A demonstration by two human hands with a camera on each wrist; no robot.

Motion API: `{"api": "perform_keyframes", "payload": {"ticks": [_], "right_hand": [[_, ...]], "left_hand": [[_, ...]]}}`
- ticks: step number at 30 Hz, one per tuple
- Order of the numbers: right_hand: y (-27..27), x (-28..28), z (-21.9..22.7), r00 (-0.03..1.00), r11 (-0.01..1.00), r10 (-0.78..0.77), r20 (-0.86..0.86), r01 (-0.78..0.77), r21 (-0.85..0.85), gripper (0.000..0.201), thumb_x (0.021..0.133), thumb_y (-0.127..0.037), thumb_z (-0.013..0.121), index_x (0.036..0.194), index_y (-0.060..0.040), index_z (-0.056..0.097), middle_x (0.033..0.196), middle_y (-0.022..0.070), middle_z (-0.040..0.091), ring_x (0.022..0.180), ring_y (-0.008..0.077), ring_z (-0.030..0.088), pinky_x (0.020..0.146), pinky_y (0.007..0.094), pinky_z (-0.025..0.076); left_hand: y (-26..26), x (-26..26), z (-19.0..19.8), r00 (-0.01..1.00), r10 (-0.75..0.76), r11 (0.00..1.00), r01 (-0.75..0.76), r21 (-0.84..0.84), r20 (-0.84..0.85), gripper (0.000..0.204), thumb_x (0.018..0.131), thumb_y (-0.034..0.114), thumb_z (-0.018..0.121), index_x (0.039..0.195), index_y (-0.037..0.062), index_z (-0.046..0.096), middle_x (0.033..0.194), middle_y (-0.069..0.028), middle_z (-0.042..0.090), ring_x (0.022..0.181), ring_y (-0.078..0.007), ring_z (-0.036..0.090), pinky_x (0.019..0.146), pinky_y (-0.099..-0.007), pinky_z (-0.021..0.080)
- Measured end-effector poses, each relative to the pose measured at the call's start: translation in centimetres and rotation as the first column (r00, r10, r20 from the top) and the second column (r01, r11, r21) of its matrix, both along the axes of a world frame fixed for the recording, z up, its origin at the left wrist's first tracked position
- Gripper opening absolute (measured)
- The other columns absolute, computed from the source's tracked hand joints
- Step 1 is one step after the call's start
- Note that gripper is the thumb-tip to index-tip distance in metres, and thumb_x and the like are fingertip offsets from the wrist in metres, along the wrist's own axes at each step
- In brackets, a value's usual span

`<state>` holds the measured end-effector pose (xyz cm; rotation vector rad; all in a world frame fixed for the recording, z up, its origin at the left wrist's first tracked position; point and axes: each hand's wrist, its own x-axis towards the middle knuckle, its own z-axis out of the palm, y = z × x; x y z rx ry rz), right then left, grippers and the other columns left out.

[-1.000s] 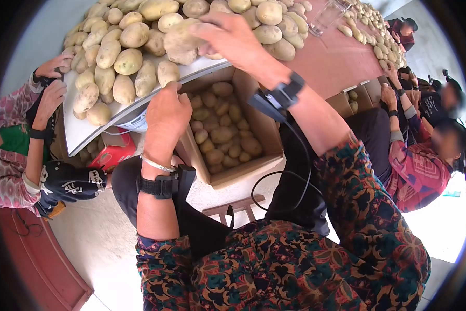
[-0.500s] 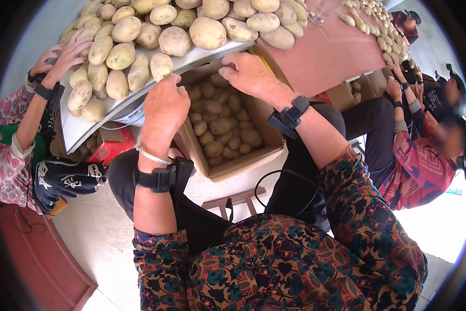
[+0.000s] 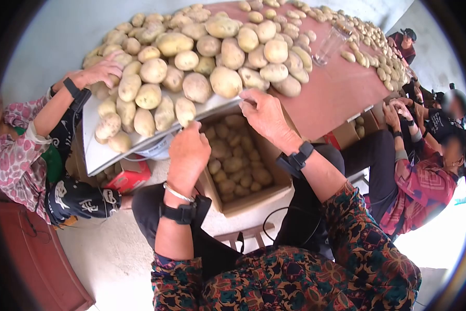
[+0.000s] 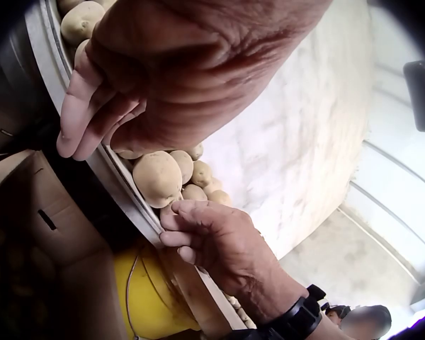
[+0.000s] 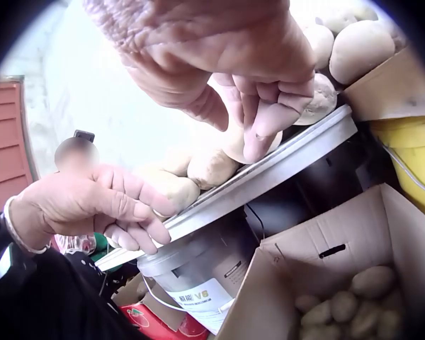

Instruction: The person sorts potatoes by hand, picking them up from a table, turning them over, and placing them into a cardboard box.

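My left hand (image 3: 190, 158) is at the front edge of a white tabletop (image 3: 91, 140), fingers loosely curled and holding nothing. Just beyond its fingertips lies a potato (image 3: 185, 111), at the near side of a large potato pile (image 3: 176, 44). Farther right along the same edge is my right hand (image 3: 269, 119), with bent fingers and thumb apart and nothing between them. A big round potato (image 3: 226, 82) sits right by its fingertips; the left wrist view shows that potato (image 4: 157, 178) beside the fingers. Below both hands stands an open cardboard box (image 3: 259, 201) partly filled with smaller potatoes (image 3: 235, 165).
To the left, another person's hand (image 3: 100, 71) touches the pile. A red tabletop (image 3: 342, 85) with a glass (image 3: 330, 45) and more potatoes extends right, where other people sit. Under the table are a lidded bucket (image 5: 202, 283), a yellow bucket (image 4: 149, 294) and a red carton (image 3: 128, 179).
My right hand has come back from a potato on the pile to the table edge; the big potato now sits near the edge. My left hand stays at the edge. The head view has shifted.
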<state>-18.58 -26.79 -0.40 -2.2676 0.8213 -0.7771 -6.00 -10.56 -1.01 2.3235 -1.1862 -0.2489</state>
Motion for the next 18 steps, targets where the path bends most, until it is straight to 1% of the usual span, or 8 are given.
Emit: {"api": "perform_keyframes", "payload": {"ticks": [3,5,7,8,10,13,15,18], "right_hand": [[-0.5,0.8,1.2,1.000,0.999,0.006,-0.005,-0.006,-0.053,0.017,0.084,-0.015,0.059,0.097,-0.0056,0.063,0.084,0.0168,0.069,0.080,0.0371,0.065,0.074,0.0460,0.051],[-0.9,1.3,2.0,0.999,0.996,0.024,-0.046,-0.028,-0.089,0.018,0.082,-0.014,0.059,0.098,-0.0052,0.060,0.088,0.0167,0.067,0.083,0.0374,0.064,0.073,0.0461,0.051],[-0.8,2.1,2.7,0.994,0.956,-0.033,-0.108,0.000,-0.295,0.024,0.080,-0.014,0.062,0.100,-0.0032,0.057,0.095,0.0160,0.063,0.090,0.0354,0.062,0.074,0.0452,0.051],[-0.8,2.4,2.7,0.993,0.955,-0.033,-0.109,-0.001,-0.298,0.024,0.080,-0.014,0.062,0.100,-0.0032,0.057,0.095,0.0160,0.063,0.090,0.0354,0.062,0.074,0.0452,0.051],[-0.7,3.1,2.6,0.963,0.859,-0.098,-0.250,-0.045,-0.510,0.030,0.075,-0.014,0.066,0.100,-0.0027,0.055,0.099,0.0148,0.057,0.096,0.0332,0.059,0.075,0.0431,0.051],[-0.4,3.8,2.6,0.964,0.805,-0.081,-0.251,-0.085,-0.587,0.033,0.072,-0.016,0.070,0.099,-0.0038,0.054,0.097,0.0131,0.055,0.096,0.0310,0.056,0.075,0.0421,0.051],[-0.9,4.4,2.6,0.982,0.822,-0.050,-0.182,-0.063,-0.565,0.034,0.070,-0.016,0.071,0.097,-0.0049,0.054,0.094,0.0130,0.054,0.093,0.0307,0.056,0.075,0.0413,0.051],[-2.0,5.0,5.1,0.993,0.800,-0.057,-0.107,-0.018,-0.599,0.034,0.071,-0.016,0.071,0.098,-0.0053,0.055,0.094,0.0128,0.054,0.094,0.0310,0.055,0.075,0.0418,0.050]], "left_hand": [[0.1,-0.1,0.4,1.000,0.009,1.000,-0.009,-0.008,-0.016,0.027,0.086,0.014,0.055,0.109,0.0005,0.061,0.091,-0.0233,0.067,0.090,-0.0394,0.064,0.081,-0.0474,0.050],[0.2,-0.1,0.4,1.000,0.006,1.000,-0.006,-0.008,-0.027,0.028,0.086,0.015,0.056,0.110,0.0003,0.061,0.091,-0.0232,0.067,0.091,-0.0393,0.064,0.082,-0.0470,0.050],[0.3,0.2,0.3,0.998,0.006,1.000,-0.006,-0.006,-0.065,0.029,0.086,0.015,0.056,0.110,0.0002,0.060,0.092,-0.0237,0.067,0.092,-0.0391,0.064,0.082,-0.0470,0.050],[0.4,0.2,0.4,0.998,0.006,1.000,-0.007,-0.009,-0.066,0.029,0.086,0.015,0.056,0.110,0.0002,0.060,0.092,-0.0237,0.067,0.092,-0.0391,0.064,0.082,-0.0470,0.050],[0.4,0.1,0.6,0.999,0.012,1.000,-0.013,-0.010,-0.038,0.028,0.086,0.014,0.056,0.109,0.0000,0.061,0.091,-0.0239,0.067,0.090,-0.0394,0.064,0.080,-0.0474,0.050],[0.3,0.1,0.8,0.997,0.015,1.000,-0.014,0.014,-0.080,0.029,0.084,0.013,0.053,0.109,0.0016,0.063,0.096,-0.0242,0.066,0.093,-0.0410,0.062,0.083,-0.0480,0.048],[0.4,0.1,0.6,0.999,-0.003,1.000,0.001,-0.025,-0.047,0.029,0.083,0.013,0.054,0.108,0.0020,0.063,0.095,-0.0242,0.066,0.092,-0.0414,0.062,0.082,-0.0480,0.049],[0.3,-0.3,0.6,0.999,0.011,1.000,-0.011,-0.005,-0.048,0.025,0.085,0.016,0.059,0.106,0.0019,0.062,0.086,-0.0241,0.067,0.085,-0.0403,0.065,0.077,-0.0478,0.051]]}}
